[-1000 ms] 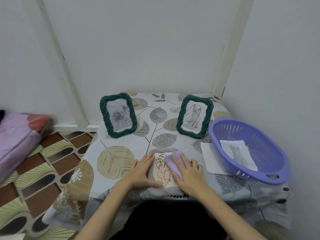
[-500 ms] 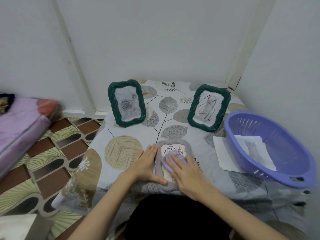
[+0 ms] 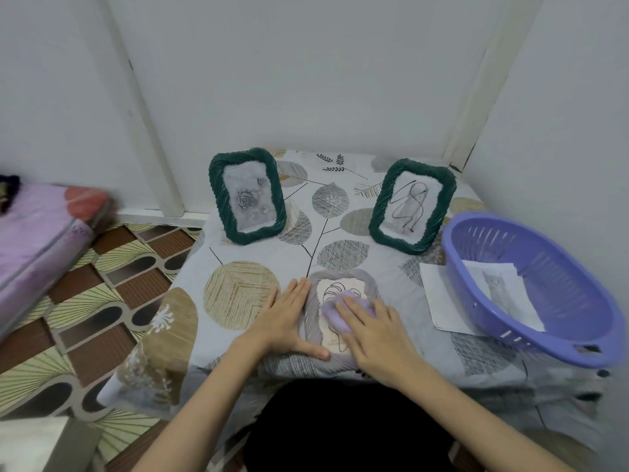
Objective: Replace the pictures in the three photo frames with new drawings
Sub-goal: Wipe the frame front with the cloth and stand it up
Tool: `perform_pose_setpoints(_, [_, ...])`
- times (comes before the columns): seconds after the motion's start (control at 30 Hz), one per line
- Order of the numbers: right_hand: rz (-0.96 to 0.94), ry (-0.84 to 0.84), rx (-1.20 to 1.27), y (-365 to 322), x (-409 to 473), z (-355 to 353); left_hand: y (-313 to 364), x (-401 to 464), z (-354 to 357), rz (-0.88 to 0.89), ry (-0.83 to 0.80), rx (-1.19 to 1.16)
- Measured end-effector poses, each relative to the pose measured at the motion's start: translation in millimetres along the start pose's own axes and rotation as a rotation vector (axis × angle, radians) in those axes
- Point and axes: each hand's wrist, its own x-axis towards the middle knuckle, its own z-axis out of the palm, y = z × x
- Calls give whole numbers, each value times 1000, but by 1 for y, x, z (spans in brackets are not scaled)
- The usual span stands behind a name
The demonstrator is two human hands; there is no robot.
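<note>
Both hands (image 3: 326, 323) flat on the lying frame (image 3: 341, 313)

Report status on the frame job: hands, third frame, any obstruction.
Left hand flat, steadying grey frame lying on table. Right hand presses lilac cloth on its glass. Two green frames upright behind. Nothing in the way.

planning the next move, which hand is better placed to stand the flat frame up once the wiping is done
Probably the left hand: it lies flat along the frame's edge and holds nothing. The right hand is pressing the cloth.
</note>
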Motion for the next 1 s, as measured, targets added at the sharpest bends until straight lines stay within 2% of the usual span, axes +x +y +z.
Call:
perform_pose_setpoints(0.07, [105,-57,-36,9,10,-1,0,0,-1,4,-11,1])
perform_pose_setpoints(0.2, [182,-174,181,-9,46,-7,2,0,-2,-3,-16,0])
perform_pose_setpoints(0.27, [95,-165,239,-24,46,-10,2,-1,-1,-6,-11,1])
perform_pose_setpoints(0.37, [-49,-124,35,-24,18,-11,1,0,0,-13,-2,-1])
perform_pose_setpoints(0.47, [119,-166,-95,-9,12,-9,2,0,-1,-17,-7,3])
perform_pose_setpoints(0.57, [202,-232,83,-6,38,-14,3,-1,-3,-14,-21,-6])
perform_pose_setpoints(0.63, [156,-216,209,-15,48,-14,4,-2,-3,-14,-17,4])
perform_pose_setpoints(0.73, [-31,-252,291,-24,30,-20,4,-1,-2,-17,-16,7])
perform_pose_setpoints(0.83, [-139,-114,52,-10,1,-20,4,-1,-3,-13,-24,14])
perform_pose_setpoints(0.87, [-113,-95,-20,-3,0,-20,4,-1,-3,-11,-28,15])
perform_pose_setpoints(0.9, [-86,-158,-21,2,3,-20,4,-2,-3,-11,-30,15])
perform_pose_setpoints(1.0, [77,-250,194,0,33,-12,4,-3,-3,-17,-20,16])
